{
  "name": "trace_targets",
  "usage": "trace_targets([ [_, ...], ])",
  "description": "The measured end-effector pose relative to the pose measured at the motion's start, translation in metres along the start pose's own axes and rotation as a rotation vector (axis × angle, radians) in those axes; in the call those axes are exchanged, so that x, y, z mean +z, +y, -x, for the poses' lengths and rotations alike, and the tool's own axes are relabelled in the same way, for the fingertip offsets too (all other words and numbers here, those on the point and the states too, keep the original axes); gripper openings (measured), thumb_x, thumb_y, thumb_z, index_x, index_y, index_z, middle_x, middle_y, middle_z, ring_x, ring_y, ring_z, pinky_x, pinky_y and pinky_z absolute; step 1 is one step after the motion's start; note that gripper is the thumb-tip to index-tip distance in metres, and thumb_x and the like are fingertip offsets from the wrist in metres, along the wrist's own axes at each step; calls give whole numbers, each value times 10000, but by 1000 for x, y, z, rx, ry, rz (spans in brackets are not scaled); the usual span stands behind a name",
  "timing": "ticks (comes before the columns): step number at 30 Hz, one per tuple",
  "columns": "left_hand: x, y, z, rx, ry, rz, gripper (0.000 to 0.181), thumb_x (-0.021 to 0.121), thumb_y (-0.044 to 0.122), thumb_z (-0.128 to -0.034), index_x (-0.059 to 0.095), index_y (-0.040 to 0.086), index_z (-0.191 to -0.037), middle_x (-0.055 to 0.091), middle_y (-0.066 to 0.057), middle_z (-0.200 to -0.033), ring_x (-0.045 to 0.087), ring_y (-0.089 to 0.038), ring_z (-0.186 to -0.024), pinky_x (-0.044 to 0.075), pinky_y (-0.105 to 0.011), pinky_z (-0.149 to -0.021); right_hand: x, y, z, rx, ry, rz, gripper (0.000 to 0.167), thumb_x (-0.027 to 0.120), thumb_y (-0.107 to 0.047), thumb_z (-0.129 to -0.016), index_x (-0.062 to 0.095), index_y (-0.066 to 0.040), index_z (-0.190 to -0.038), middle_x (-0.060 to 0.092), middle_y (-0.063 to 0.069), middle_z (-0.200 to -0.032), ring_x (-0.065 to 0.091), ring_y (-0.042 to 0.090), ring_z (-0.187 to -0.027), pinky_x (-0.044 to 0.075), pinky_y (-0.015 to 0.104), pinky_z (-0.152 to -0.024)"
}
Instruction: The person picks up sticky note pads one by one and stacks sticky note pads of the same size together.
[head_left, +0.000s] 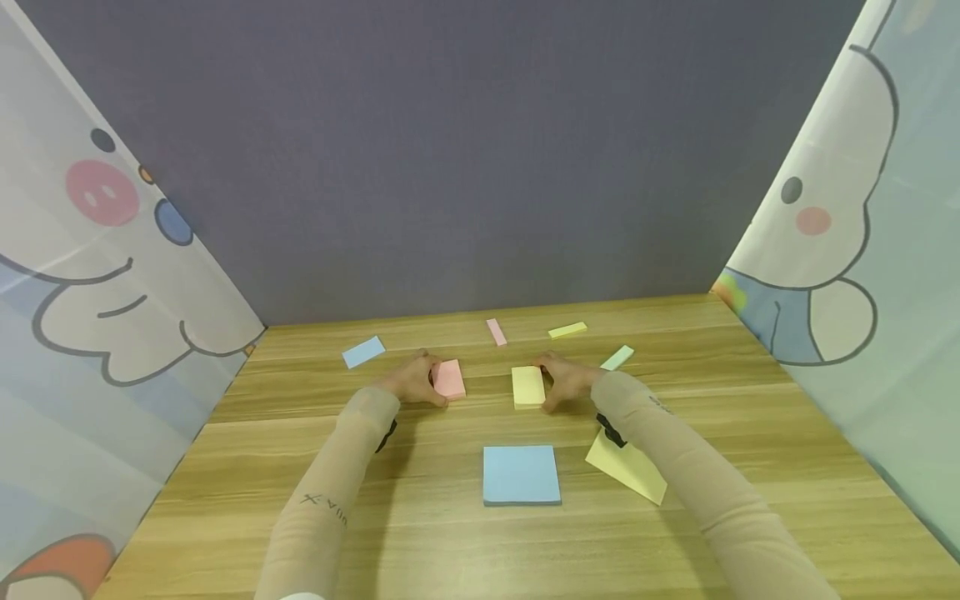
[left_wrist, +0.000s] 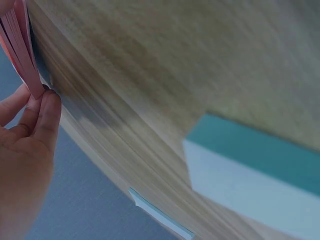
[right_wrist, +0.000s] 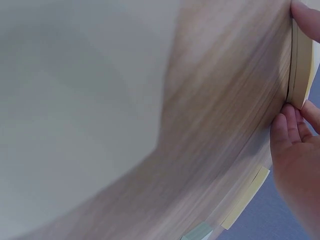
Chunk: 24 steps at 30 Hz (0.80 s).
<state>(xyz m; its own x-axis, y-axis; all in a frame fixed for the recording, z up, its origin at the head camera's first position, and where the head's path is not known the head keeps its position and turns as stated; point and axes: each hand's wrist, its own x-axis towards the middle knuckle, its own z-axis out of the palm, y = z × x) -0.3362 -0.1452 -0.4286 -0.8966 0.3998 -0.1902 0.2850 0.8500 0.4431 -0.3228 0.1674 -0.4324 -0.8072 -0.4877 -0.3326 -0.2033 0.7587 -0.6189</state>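
Note:
My left hand (head_left: 414, 379) pinches a pink sticky-note pad (head_left: 450, 380) by its left side. In the left wrist view the thumb and fingertips hold opposite ends of this pink pad (left_wrist: 22, 52), its sheets slightly fanned. Across from it, my right hand (head_left: 566, 379) grips a pale yellow sticky-note pad (head_left: 528, 387) by its right side. Thumb and fingers bracket that yellow pad (right_wrist: 302, 62) in the right wrist view. Both pads are at or very near the tabletop, with a gap between them.
A larger blue pad (head_left: 521, 475) lies in front on the wooden table (head_left: 442, 542). A yellow square (head_left: 626, 467) sits partly beneath the right forearm. Farther back are a blue rectangle (head_left: 363, 352) and pink (head_left: 497, 332), yellow (head_left: 567, 330) and green strips (head_left: 617, 357). A grey-blue wall (head_left: 480, 167) stands behind.

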Motion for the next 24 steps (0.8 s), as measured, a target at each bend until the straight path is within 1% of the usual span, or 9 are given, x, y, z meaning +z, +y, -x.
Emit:
trace_targets([
  [1,0,0,0,4,3,4,775,810,311,-616,492,9,-1255,414,-200,-1309,523,-255,-981,466,-361,-802,0,0,0,-2,-2,-6,925,784,-161,-699,232,-45,-1431,213,153,-1459,229,344,-1343,259,506,-1070],
  [3,-1,0,-1,15,5,19,684,807,305,-612,538,10,-1167,449,-168,-1241,517,-213,-901,462,-329,-739,-1,1,-1,-11,-3,-13,928,786,-151,-694,231,-36,-1428,202,161,-1462,222,350,-1343,256,505,-1072],
  [7,-2,1,-2,43,5,65,583,814,268,-602,569,25,-1072,475,-120,-1101,493,-189,-812,448,-296,-677,-1,3,-2,-20,-1,-32,928,788,-135,-686,234,-29,-1422,190,159,-1468,212,350,-1345,248,502,-1078],
  [8,-3,1,-2,45,4,64,587,817,273,-603,570,26,-1075,475,-114,-1096,488,-181,-811,447,-291,-676,0,3,-2,-22,1,-29,927,789,-137,-684,238,-30,-1421,195,158,-1466,216,350,-1343,250,501,-1077],
  [10,-4,1,-3,40,7,59,659,821,282,-600,553,33,-1147,468,-108,-1113,489,-175,-801,446,-285,-692,0,3,-2,-23,1,-24,927,790,-146,-684,239,-35,-1421,203,152,-1465,220,343,-1344,249,496,-1080],
  [14,-6,4,-3,39,6,26,711,802,298,-610,527,35,-1210,460,-101,-1117,483,-176,-803,440,-292,-702,0,3,-3,-22,-4,-13,930,792,-157,-684,239,-41,-1423,213,151,-1462,225,342,-1344,253,493,-1080],
  [17,-8,8,-4,65,12,4,708,789,295,-617,523,21,-1213,467,-89,-1075,477,-184,-816,439,-299,-717,0,3,-3,-18,-7,-17,931,790,-150,-685,235,-37,-1424,201,159,-1468,213,348,-1349,249,499,-1080],
  [21,-11,13,-5,104,26,-14,743,790,286,-620,511,-15,-1239,480,-86,-1062,468,-181,-838,439,-294,-737,0,2,-2,-13,-8,-31,930,788,-137,-689,231,-37,-1428,186,158,-1476,197,344,-1357,244,496,-1082],
  [24,-12,16,-6,113,26,-16,765,790,275,-618,500,-24,-1259,482,-87,-1074,465,-179,-844,441,-293,-742,0,2,-2,-15,-12,-40,926,787,-129,-692,231,-35,-1426,184,154,-1475,196,342,-1356,246,488,-1083],
])
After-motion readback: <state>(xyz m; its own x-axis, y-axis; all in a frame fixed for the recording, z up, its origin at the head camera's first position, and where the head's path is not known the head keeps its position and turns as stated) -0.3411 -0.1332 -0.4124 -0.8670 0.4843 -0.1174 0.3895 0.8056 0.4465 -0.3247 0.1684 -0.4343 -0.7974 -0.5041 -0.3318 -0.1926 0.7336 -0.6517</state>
